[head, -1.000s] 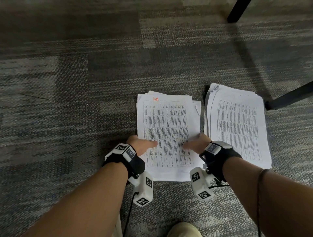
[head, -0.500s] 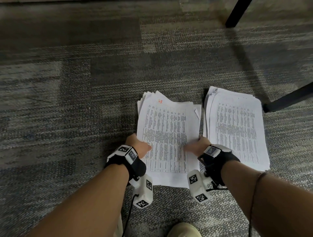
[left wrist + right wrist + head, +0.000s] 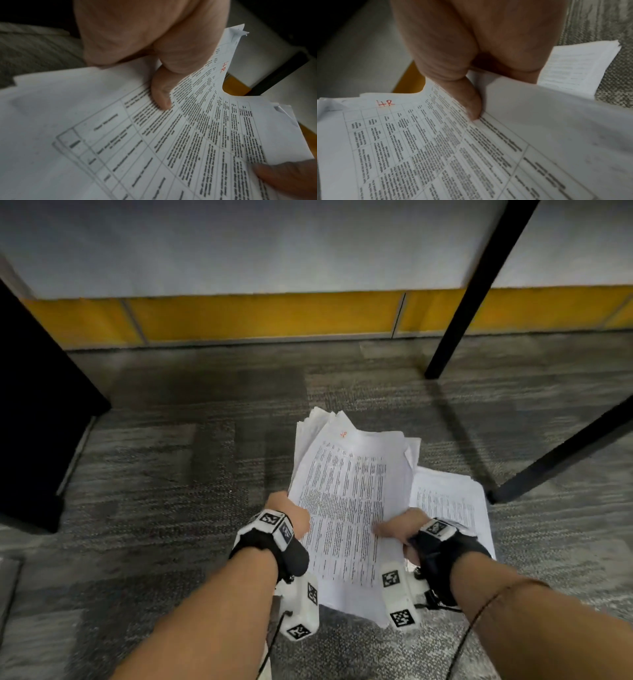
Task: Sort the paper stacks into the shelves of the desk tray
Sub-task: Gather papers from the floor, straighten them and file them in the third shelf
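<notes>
A stack of printed sheets with a red "HR" mark (image 3: 346,501) is lifted off the carpet, held between both hands. My left hand (image 3: 291,513) grips its left edge, thumb on top (image 3: 161,97) and fingers beneath. My right hand (image 3: 394,529) grips the right edge the same way, thumb pressing the top sheet (image 3: 471,106). The same HR stack fills both wrist views (image 3: 188,135) (image 3: 419,148), bowed in the middle. A second paper stack (image 3: 448,505) lies flat on the carpet to the right, also seen behind the right hand (image 3: 573,67). No desk tray is in view.
Grey striped carpet (image 3: 154,491) covers the floor. A yellow baseboard strip (image 3: 257,316) runs along the far wall. Black slanted table legs (image 3: 479,285) (image 3: 561,453) stand at the right. A dark cabinet side (image 3: 37,405) stands at the left.
Both hands have lifted the HR stack off the carpet, raising it up and forward. The head view has tilted up, so the wall and baseboard now show.
</notes>
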Action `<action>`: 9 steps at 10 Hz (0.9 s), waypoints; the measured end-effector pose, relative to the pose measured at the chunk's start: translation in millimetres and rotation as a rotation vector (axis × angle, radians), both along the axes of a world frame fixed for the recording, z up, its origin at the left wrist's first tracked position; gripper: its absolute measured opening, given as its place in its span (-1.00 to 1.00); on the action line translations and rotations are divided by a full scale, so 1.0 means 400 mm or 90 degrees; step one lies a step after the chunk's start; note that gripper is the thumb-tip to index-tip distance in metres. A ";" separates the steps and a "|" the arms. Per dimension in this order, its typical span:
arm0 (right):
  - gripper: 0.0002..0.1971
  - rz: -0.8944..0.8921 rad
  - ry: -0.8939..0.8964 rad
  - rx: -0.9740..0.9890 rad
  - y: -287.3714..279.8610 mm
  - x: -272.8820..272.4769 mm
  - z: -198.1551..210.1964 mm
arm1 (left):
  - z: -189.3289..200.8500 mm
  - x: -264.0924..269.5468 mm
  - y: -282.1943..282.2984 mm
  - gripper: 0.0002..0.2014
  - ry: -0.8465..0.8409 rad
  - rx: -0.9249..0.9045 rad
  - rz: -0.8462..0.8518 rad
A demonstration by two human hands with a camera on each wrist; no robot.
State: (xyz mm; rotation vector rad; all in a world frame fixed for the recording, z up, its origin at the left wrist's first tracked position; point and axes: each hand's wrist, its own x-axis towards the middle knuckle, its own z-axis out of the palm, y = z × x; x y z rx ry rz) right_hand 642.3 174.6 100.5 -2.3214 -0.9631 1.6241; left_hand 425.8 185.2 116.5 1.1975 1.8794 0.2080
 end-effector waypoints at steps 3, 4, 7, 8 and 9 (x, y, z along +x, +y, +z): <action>-0.71 0.232 -0.094 0.025 -0.182 -0.068 0.584 | 0.590 -0.047 -0.220 -0.76 0.153 0.010 -0.163; -0.67 0.302 -0.202 0.100 -0.270 -0.090 0.767 | 0.696 -0.072 -0.300 -0.59 0.139 0.058 -0.169; -0.36 0.185 -0.194 0.344 -0.452 -0.133 1.104 | 1.025 -0.140 -0.499 -0.53 0.081 0.285 -0.060; -0.35 0.155 -0.194 0.418 -0.446 -0.165 1.200 | 1.116 -0.179 -0.492 -0.68 0.047 0.349 -0.014; -0.41 0.136 -0.254 0.510 -0.435 -0.214 1.323 | 1.213 -0.219 -0.447 -0.74 0.020 0.420 0.041</action>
